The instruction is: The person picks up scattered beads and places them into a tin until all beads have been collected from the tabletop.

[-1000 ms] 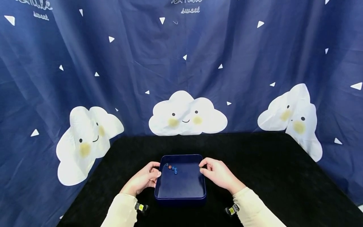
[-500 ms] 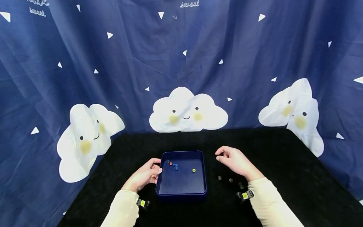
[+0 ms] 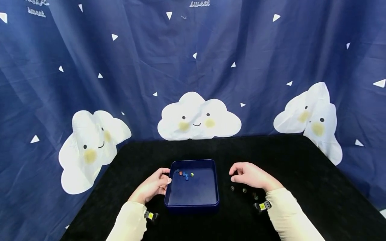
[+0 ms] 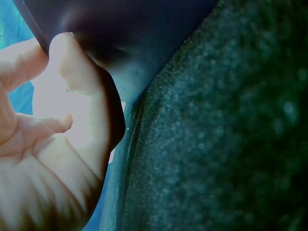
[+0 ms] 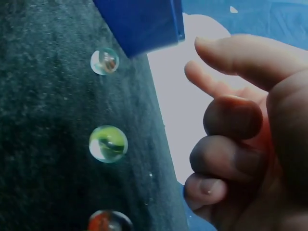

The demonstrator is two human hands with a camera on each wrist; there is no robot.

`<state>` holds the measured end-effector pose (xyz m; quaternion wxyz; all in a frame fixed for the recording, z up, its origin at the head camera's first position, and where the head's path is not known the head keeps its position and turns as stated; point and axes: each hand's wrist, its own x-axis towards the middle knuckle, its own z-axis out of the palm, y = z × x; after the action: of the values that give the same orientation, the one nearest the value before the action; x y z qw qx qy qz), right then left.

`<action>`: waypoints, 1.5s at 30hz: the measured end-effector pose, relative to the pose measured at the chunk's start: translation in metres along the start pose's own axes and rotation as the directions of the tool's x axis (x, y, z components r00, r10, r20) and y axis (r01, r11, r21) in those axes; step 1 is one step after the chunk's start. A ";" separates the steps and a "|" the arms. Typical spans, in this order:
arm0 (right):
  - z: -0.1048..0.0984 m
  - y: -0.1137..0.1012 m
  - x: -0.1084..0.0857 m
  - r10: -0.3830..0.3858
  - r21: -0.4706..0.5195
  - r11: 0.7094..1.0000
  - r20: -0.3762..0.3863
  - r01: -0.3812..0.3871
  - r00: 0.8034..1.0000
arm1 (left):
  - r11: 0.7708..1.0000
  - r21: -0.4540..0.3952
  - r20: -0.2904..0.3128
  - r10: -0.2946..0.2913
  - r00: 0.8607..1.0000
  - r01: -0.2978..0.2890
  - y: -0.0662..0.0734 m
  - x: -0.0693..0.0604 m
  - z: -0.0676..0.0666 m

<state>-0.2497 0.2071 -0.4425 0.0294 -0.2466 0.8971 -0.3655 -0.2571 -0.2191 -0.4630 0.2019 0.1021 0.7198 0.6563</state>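
Observation:
A dark blue square tray (image 3: 196, 194) rests on the black cloth. My left hand (image 3: 153, 188) pinches its left wall between thumb and fingers; in the left wrist view the thumb and a finger (image 4: 67, 62) meet the wall. Inside, near the back left, lie several blue marbles (image 3: 187, 178), a red marble (image 3: 181, 173) and a yellow-green marble (image 3: 192, 174). My right hand (image 3: 251, 175) hovers right of the tray, holding nothing, thumb and index finger apart, other fingers loosely curled. Below it lie a clear marble (image 5: 105, 61), a green-yellow marble (image 5: 108, 144) and a red-orange marble (image 5: 109, 222).
Black cloth (image 3: 286, 167) covers the table. A navy curtain (image 3: 193, 50) with white clouds hangs behind. The loose marbles sit between the tray's right wall and my right wrist.
My right hand let go of the yellow-green marble in the tray, moved right, then lowered slightly. That marble rolled left toward the blue ones. My left hand stays on the tray.

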 end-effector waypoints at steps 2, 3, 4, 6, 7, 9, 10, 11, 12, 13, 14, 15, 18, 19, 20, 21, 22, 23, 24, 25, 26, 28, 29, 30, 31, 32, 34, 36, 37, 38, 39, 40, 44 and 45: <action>0.003 -0.002 0.001 -0.006 0.004 1.000 0.041 0.006 0.999 | 1.000 0.003 0.004 -0.004 1.000 0.004 0.000 -0.002 -0.001; 0.005 -0.003 0.001 -0.008 0.003 1.000 0.056 0.008 0.998 | 1.000 0.003 0.007 -0.003 1.000 0.003 0.000 -0.003 -0.002; 0.006 -0.003 0.002 -0.008 0.002 1.000 0.069 0.008 0.998 | 1.000 0.002 0.010 -0.002 1.000 0.002 0.000 -0.004 -0.003; 0.009 -0.003 0.002 -0.003 0.010 1.000 0.091 0.002 0.996 | 1.000 0.002 0.013 -0.003 1.000 0.003 -0.001 -0.006 -0.004; 0.010 -0.003 0.002 0.000 0.015 1.000 0.098 -0.001 0.995 | 1.000 -0.001 0.014 0.000 1.000 0.000 -0.002 -0.007 -0.005; 0.012 -0.002 0.002 0.010 0.029 0.999 0.112 -0.013 0.994 | 1.000 -0.002 0.016 0.009 1.000 -0.009 -0.002 -0.007 -0.005; 0.013 -0.001 0.001 0.017 0.042 0.999 0.122 -0.023 0.992 | 1.000 -0.001 0.018 0.014 1.000 -0.014 -0.003 -0.007 -0.005; 0.013 0.000 0.001 0.027 0.054 0.998 0.134 -0.035 0.991 | 1.000 0.001 0.020 0.016 1.000 -0.016 -0.003 -0.007 -0.005; 0.014 0.000 0.000 0.035 0.067 0.997 0.149 -0.045 0.988 | 1.000 0.002 0.020 0.016 1.000 -0.016 -0.004 -0.007 -0.005; 0.015 0.001 0.000 0.041 0.081 0.995 0.165 -0.055 0.985 | 1.000 0.003 0.021 0.014 1.000 -0.014 -0.004 -0.006 -0.005; 0.016 0.002 -0.001 0.048 0.090 0.994 0.182 -0.065 0.982 | 1.000 0.005 0.023 0.008 1.000 -0.008 -0.005 -0.006 -0.005; 0.018 0.003 -0.001 0.054 0.092 0.993 0.196 -0.073 0.979 | 1.000 0.006 0.023 0.003 1.000 -0.003 -0.006 -0.006 -0.005; 0.020 0.004 -0.001 0.056 0.077 0.994 0.209 -0.074 0.976 | 1.000 0.005 0.023 -0.002 1.000 0.002 -0.007 -0.006 -0.005; 0.021 0.004 -0.001 0.054 0.067 0.995 0.204 -0.069 0.977 | 1.000 0.003 0.023 0.001 1.000 -0.001 -0.007 -0.006 -0.005; 0.021 0.004 0.000 0.050 0.053 0.997 0.199 -0.062 0.979 | 1.000 0.003 0.022 0.005 1.000 -0.005 -0.007 -0.005 -0.005; 0.022 0.004 0.001 0.047 0.041 0.998 0.194 -0.056 0.980 | 1.000 0.001 0.022 0.012 1.000 -0.012 -0.007 -0.005 -0.005; 0.021 0.004 0.001 0.045 0.033 0.998 0.191 -0.053 0.980 | 1.000 -0.001 0.024 0.016 1.000 -0.016 -0.007 -0.005 -0.005; 0.021 0.005 0.001 0.043 0.030 0.998 0.188 -0.049 0.981 | 1.000 -0.001 0.027 0.019 0.999 -0.019 -0.006 -0.005 -0.005; 0.021 0.005 0.001 0.042 0.028 0.998 0.185 -0.048 0.982 | 1.000 0.001 0.030 0.019 0.999 -0.019 -0.006 -0.005 -0.004; 0.020 0.005 0.002 0.039 0.027 0.999 0.178 -0.045 0.983 | 1.000 0.001 0.033 0.018 0.999 -0.019 -0.006 -0.005 -0.004; 0.020 0.005 0.002 0.034 0.024 0.999 0.162 -0.038 0.986 | 1.000 0.001 0.037 0.018 0.999 -0.018 -0.006 -0.005 -0.004; 0.018 0.004 0.003 0.012 0.011 1.000 0.104 -0.013 0.994 | 1.000 0.001 0.038 0.021 0.999 -0.021 -0.005 -0.004 -0.004; 0.017 0.004 0.004 -0.002 0.010 1.000 0.064 0.002 0.998 | 1.000 0.002 0.035 0.023 0.999 -0.023 -0.005 -0.003 -0.004; 0.016 0.002 0.005 -0.012 0.002 1.000 0.021 0.012 1.000 | 1.000 0.000 0.034 0.024 0.999 -0.024 -0.004 -0.003 -0.004; 0.015 0.001 0.006 -0.027 -0.006 1.000 -0.024 0.027 0.999 | 1.000 -0.002 0.033 0.026 0.999 -0.026 -0.004 -0.002 -0.004; 0.014 -0.001 0.007 -0.035 -0.010 0.999 -0.064 0.034 0.997 | 1.000 -0.004 0.032 0.027 0.999 -0.027 -0.003 -0.002 -0.004; 0.012 -0.005 0.008 -0.037 -0.007 0.999 -0.126 0.037 0.991 | 1.000 -0.005 0.032 0.027 0.999 -0.027 -0.002 -0.002 -0.003; 0.011 -0.010 0.009 -0.029 -0.004 1.000 -0.169 0.029 0.985 | 1.000 -0.006 0.036 0.023 0.999 -0.023 -0.001 -0.002 -0.002; 0.011 -0.013 0.009 -0.029 -0.007 1.000 -0.185 0.029 0.982 | 1.000 -0.005 0.035 0.023 0.999 -0.023 -0.001 -0.002 -0.001; 0.012 -0.015 0.009 -0.027 -0.006 1.000 -0.199 0.027 0.980 | 1.000 -0.003 0.035 0.023 0.999 -0.023 -0.001 -0.002 -0.001; 0.013 -0.018 0.010 -0.028 -0.009 1.000 -0.210 0.027 0.977 | 1.000 -0.002 0.033 0.023 0.999 -0.023 0.000 -0.002 0.000; 0.015 -0.021 0.010 -0.030 -0.011 1.000 -0.218 0.028 0.975 | 1.000 0.001 0.030 0.022 0.999 -0.022 0.000 -0.002 0.001; 0.025 -0.029 0.014 -0.038 -0.002 0.999 -0.234 0.038 0.972 | 1.000 0.001 0.028 0.024 0.999 -0.024 0.000 -0.002 0.001; 0.028 -0.031 0.015 -0.036 0.001 0.999 -0.234 0.038 0.972 | 1.000 0.000 0.030 0.026 0.999 -0.026 0.001 -0.001 0.001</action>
<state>-0.2433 0.1635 -0.4401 -0.0824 -0.2184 0.8885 -0.3951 -0.2556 -0.2189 -0.4622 0.2040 0.1215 0.7154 0.6571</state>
